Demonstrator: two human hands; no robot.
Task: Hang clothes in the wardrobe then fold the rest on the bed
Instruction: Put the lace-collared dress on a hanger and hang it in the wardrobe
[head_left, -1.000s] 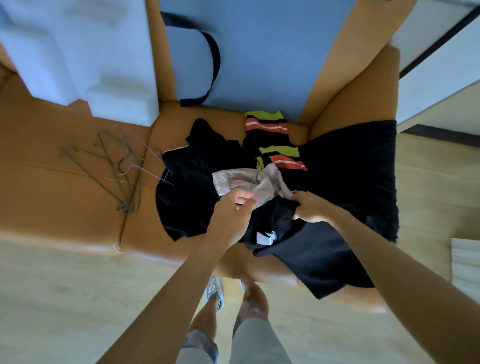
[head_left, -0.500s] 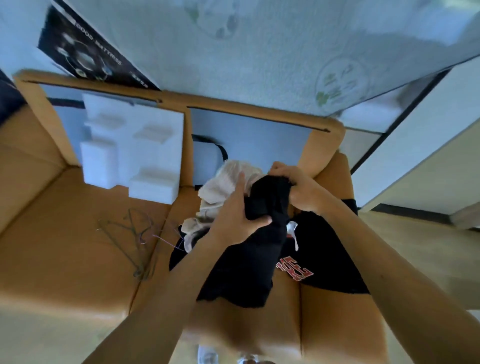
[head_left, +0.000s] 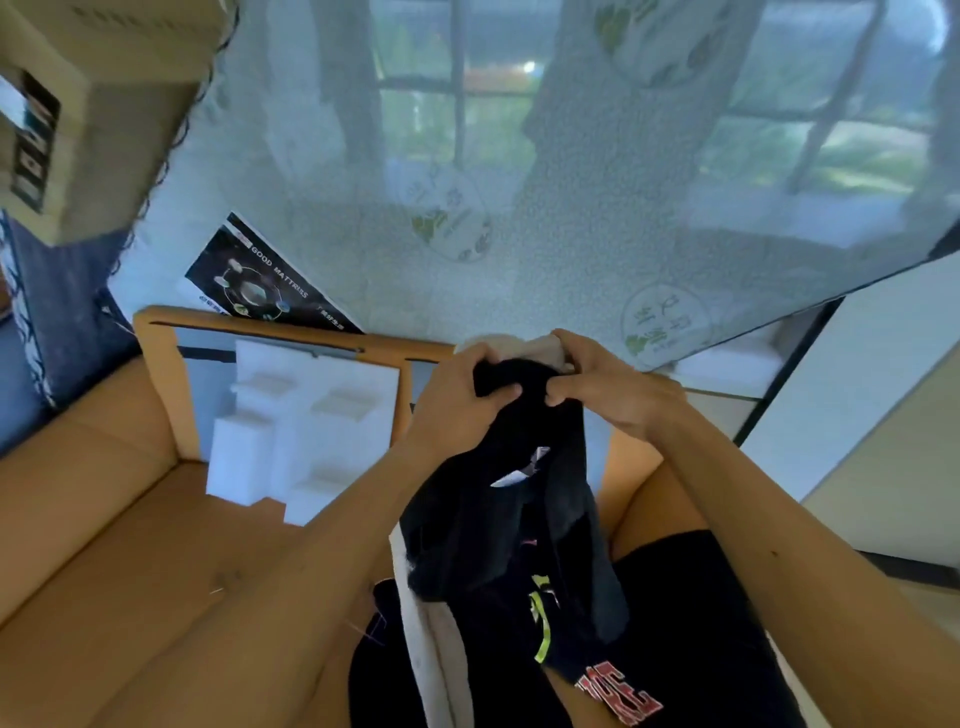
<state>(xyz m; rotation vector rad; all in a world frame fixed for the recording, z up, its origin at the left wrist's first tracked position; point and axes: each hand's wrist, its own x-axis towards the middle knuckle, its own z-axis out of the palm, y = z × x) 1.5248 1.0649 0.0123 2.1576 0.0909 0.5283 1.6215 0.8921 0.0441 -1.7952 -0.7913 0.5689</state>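
Observation:
I hold a bundle of clothes up in front of me with both hands. My left hand (head_left: 460, 397) and my right hand (head_left: 605, 387) grip the top of a black garment (head_left: 498, 525) that hangs down, a white label showing inside it. A beige garment (head_left: 519, 345) peeks above my fingers and trails down at the lower left of the bundle. Below, more black clothes (head_left: 691, 639) with red lettering and yellow-green trim lie on the tan sofa (head_left: 104, 545).
White foam blocks (head_left: 306, 431) lean on the sofa back. A plastic-wrapped mattress (head_left: 519, 218) with a black label stands behind the sofa. A cardboard box (head_left: 78, 104) is at the upper left, a white cabinet side (head_left: 852, 395) at the right.
Both hands have lifted the clothes off the sofa seat to chest height. My view has tilted upward, so the hangers on the seat have left the frame.

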